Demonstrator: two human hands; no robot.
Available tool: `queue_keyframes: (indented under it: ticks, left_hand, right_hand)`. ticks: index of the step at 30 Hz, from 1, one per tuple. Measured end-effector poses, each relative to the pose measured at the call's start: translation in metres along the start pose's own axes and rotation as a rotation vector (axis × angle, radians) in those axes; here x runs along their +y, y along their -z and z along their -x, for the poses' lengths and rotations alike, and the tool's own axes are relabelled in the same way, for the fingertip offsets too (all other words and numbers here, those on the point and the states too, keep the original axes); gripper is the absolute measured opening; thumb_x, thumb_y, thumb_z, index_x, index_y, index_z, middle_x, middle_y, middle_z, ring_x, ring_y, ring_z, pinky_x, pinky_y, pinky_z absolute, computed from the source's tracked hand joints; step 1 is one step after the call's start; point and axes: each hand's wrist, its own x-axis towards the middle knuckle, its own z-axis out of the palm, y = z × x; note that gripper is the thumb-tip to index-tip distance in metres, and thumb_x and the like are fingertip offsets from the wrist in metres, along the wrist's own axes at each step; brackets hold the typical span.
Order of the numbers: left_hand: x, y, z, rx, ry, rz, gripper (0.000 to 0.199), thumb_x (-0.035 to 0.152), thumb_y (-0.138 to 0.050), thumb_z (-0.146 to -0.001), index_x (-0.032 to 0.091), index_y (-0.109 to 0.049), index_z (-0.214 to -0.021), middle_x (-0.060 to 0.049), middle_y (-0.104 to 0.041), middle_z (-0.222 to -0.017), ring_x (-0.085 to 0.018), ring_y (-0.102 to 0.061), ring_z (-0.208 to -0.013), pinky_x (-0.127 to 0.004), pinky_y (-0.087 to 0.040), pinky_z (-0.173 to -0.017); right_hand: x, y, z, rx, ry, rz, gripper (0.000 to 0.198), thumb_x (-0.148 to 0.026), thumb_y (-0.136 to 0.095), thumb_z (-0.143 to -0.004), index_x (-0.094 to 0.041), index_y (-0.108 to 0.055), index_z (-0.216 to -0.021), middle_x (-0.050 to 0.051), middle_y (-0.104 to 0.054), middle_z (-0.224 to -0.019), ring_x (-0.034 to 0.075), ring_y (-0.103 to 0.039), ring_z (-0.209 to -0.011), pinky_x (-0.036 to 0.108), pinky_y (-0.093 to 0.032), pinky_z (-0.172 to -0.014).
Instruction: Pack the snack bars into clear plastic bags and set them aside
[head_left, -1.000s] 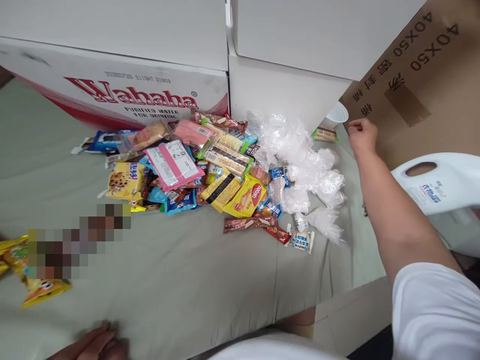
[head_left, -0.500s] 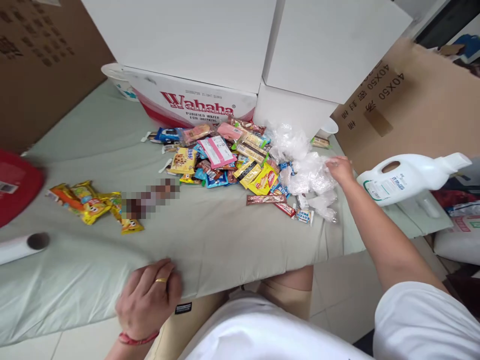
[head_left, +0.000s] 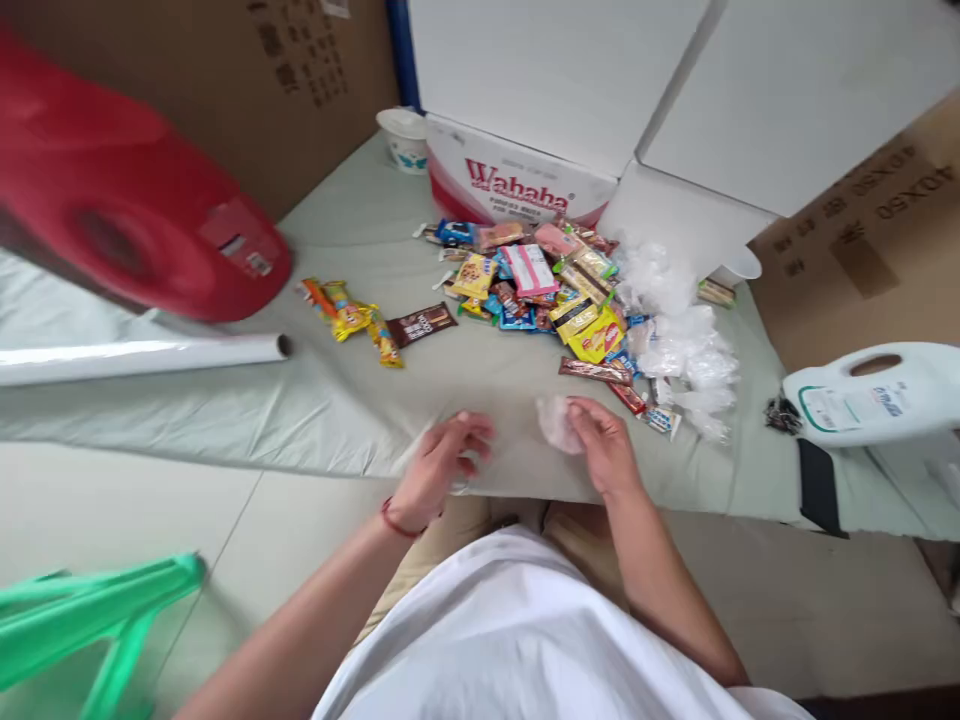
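Note:
A crumpled clear plastic bag (head_left: 556, 424) is pinched in my right hand (head_left: 606, 440), above the front of the green cloth. To its left, my left hand (head_left: 452, 450) is empty, its fingers loosely bent and apart, a little blurred by motion. Beyond both hands lies a heap of wrapped snacks (head_left: 525, 290). More clear plastic bags (head_left: 686, 345) are bunched at the heap's right side. Apart on the left lie several yellow snack packs (head_left: 349, 312) in a row, with a brown snack packet (head_left: 422, 324) beside them.
A red jug (head_left: 172, 225) and a white roll (head_left: 142, 358) occupy the left. White boxes and a Wahaba-style printed carton (head_left: 517, 185) stand behind the heap. On the right are a white detergent bottle (head_left: 877, 395) and a dark flat object (head_left: 819, 485). A green stool (head_left: 97, 620) stands on the floor.
My right hand has come from the pile of plastic bags toward me, bringing one bag. My left hand has lifted off the cloth's front edge and opened. The camera view has shifted left.

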Motion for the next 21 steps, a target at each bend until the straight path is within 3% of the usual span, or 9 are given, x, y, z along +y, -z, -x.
queue_keyframes:
  ticks: [3,6,9,12,17,19,21]
  left_hand:
    - [0.004,-0.022,-0.007,-0.161,0.07,0.137,0.05,0.067,-0.078,-0.072,0.018,-0.071,-0.079,-0.002,-0.062,-0.07,-0.013,-0.054,-0.059,-0.023,-0.037,-0.048]
    - [-0.002,-0.03,-0.013,-0.093,0.054,0.219,0.047,0.06,-0.086,-0.066,0.018,-0.065,-0.066,0.004,-0.05,-0.056,-0.007,-0.039,-0.05,-0.022,-0.028,-0.047]
    - [-0.009,-0.029,-0.018,0.001,0.082,0.357,0.045,0.056,-0.089,-0.064,0.018,-0.065,-0.069,0.003,-0.054,-0.059,-0.008,-0.046,-0.051,-0.021,-0.03,-0.047]
    - [-0.012,-0.025,-0.02,0.045,0.124,0.498,0.045,0.051,-0.092,-0.061,0.018,-0.064,-0.074,0.003,-0.057,-0.065,-0.009,-0.054,-0.056,-0.02,-0.035,-0.049]
    - [-0.014,-0.021,-0.022,0.069,0.119,0.579,0.046,0.047,-0.096,-0.058,0.017,-0.065,-0.075,0.003,-0.058,-0.068,-0.008,-0.054,-0.06,-0.021,-0.044,-0.058]
    - [-0.016,-0.024,-0.022,0.071,0.085,0.533,0.044,0.048,-0.095,-0.061,0.017,-0.066,-0.074,0.003,-0.059,-0.068,-0.008,-0.053,-0.061,-0.021,-0.044,-0.059]
    - [-0.018,-0.03,-0.021,0.083,0.043,0.469,0.043,0.05,-0.094,-0.064,0.018,-0.066,-0.072,0.003,-0.058,-0.065,-0.008,-0.051,-0.06,-0.022,-0.041,-0.058]
  right_hand:
    - [0.008,-0.018,0.015,-0.166,0.182,0.173,0.025,-0.049,-0.073,-0.094,-0.03,-0.084,-0.104,0.007,-0.071,-0.12,0.022,-0.065,-0.106,0.037,-0.054,-0.094]
    - [0.002,-0.009,0.019,-0.146,0.344,0.326,0.016,-0.039,-0.074,-0.095,-0.034,-0.085,-0.105,0.007,-0.065,-0.129,0.019,-0.06,-0.101,0.039,-0.052,-0.095]
    - [-0.007,0.01,0.025,-0.101,0.448,0.394,0.015,-0.032,-0.074,-0.095,-0.036,-0.085,-0.106,0.006,-0.064,-0.124,0.018,-0.056,-0.091,0.039,-0.052,-0.088]
    - [-0.01,0.027,0.034,-0.142,0.477,0.412,0.018,-0.028,-0.072,-0.096,-0.037,-0.084,-0.106,0.006,-0.064,-0.118,0.018,-0.057,-0.089,0.037,-0.053,-0.081]
    - [-0.001,0.046,0.046,-0.422,0.453,0.604,0.021,-0.025,-0.068,-0.098,-0.037,-0.084,-0.105,0.006,-0.071,-0.115,0.023,-0.06,-0.111,0.04,-0.055,-0.091]
    - [-0.002,0.048,0.05,-0.367,0.394,0.579,0.02,-0.026,-0.064,-0.101,-0.033,-0.082,-0.107,0.007,-0.071,-0.118,0.022,-0.063,-0.113,0.039,-0.056,-0.093]
    - [-0.007,0.043,0.052,-0.22,0.354,0.522,0.019,-0.029,-0.06,-0.103,-0.029,-0.078,-0.11,0.008,-0.069,-0.117,0.021,-0.066,-0.109,0.037,-0.056,-0.091]
